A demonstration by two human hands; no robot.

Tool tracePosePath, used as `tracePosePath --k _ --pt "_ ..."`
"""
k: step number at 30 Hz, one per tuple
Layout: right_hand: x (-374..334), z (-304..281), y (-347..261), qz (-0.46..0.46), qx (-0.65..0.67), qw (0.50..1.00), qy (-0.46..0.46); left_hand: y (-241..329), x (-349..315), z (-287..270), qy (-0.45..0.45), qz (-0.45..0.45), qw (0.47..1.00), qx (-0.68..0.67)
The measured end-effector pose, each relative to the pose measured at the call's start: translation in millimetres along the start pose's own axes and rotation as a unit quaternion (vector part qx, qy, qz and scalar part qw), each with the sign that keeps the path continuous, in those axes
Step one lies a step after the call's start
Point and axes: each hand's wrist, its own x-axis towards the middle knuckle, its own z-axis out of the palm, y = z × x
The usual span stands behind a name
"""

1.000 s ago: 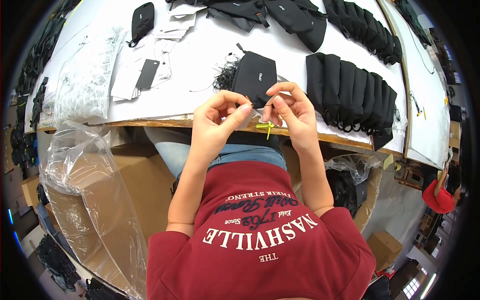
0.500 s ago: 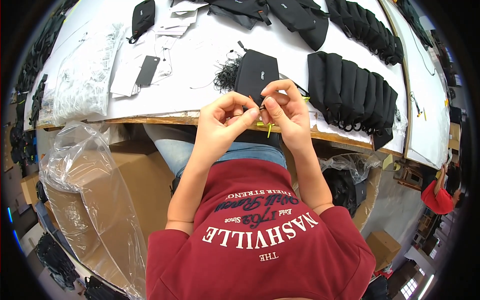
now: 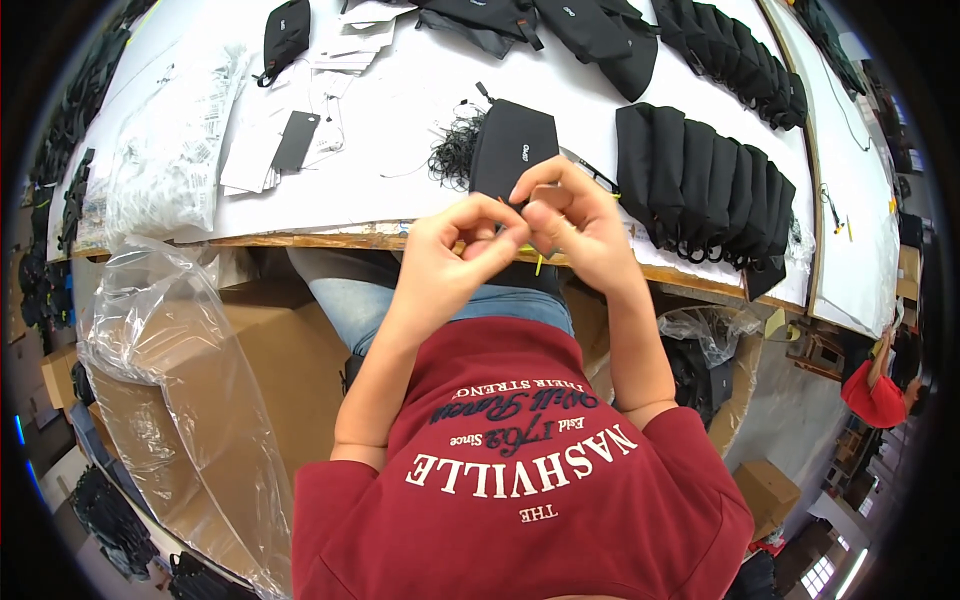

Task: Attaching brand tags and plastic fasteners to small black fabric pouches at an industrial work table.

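Observation:
Above the table's front edge, my left hand (image 3: 462,245) and my right hand (image 3: 583,225) meet fingertip to fingertip, both pinched closed. A small dark piece with a bit of orange shows between the fingers, too small and covered to name. Just beyond my hands lies a flat black zippered pouch (image 3: 513,140) with a small pale mark. A tangle of thin black cords (image 3: 455,150) spreads against its left side. Below the fingers, by the table edge, a short yellow-green strip (image 3: 539,266) hangs down; what it belongs to is hidden.
A row of black pouches (image 3: 700,180) stands on the white table (image 3: 380,130) at right. Clear plastic bags (image 3: 170,150) and white cards with a black tag (image 3: 295,140) lie at left. A cardboard box (image 3: 270,350) under plastic film stands left of my legs.
My right hand has turned and shifted slightly, with its fingers curling further over the small piece. My left hand has moved a little right and down. The pouch and cords stay put.

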Motion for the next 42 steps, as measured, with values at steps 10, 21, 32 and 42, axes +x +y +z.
tracePosePath --k 10,21,32,42 --pt "29 -18 55 -0.027 -0.539 0.830 0.141 -9 -9 36 -0.163 0.138 0.955 0.207" --pt "-12 -19 -6 -0.052 -0.453 0.847 0.272 -18 36 0 -0.011 0.326 0.854 0.405" --pt "-17 2 -11 -0.122 -0.390 0.888 0.211 -12 34 -24 0.014 0.412 0.767 0.492" --pt "-16 8 -7 -0.128 -0.358 0.913 0.148 -21 31 -38 0.010 0.450 0.760 0.469"
